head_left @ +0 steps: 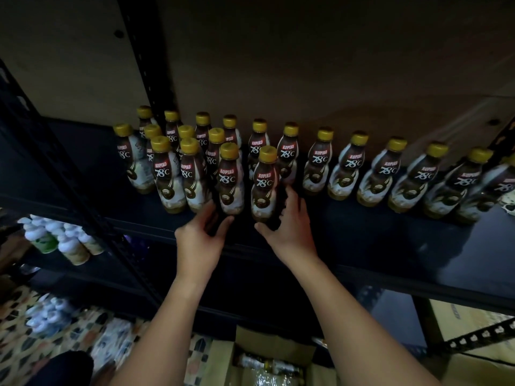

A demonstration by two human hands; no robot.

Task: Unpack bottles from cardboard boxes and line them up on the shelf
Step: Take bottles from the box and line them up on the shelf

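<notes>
rightmost bottle (505, 185): blurred, cut by frame edge | open box (267, 363) contents: unclear

Stockroom, metal shelf (362, 246), bottles (317, 165), cardboard box (223, 355)

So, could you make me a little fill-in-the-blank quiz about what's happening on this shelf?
1. Every bottle cap on the shelf is ____ in colour.
2. Each hand, left hand and right hand, holds ____ bottle.
3. The open cardboard box sits ____ the shelf.

Missing words: yellow; one; below

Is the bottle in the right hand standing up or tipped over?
Standing up. The bottle has its yellow cap on top and its base on the shelf, with the right hand round it.
</notes>
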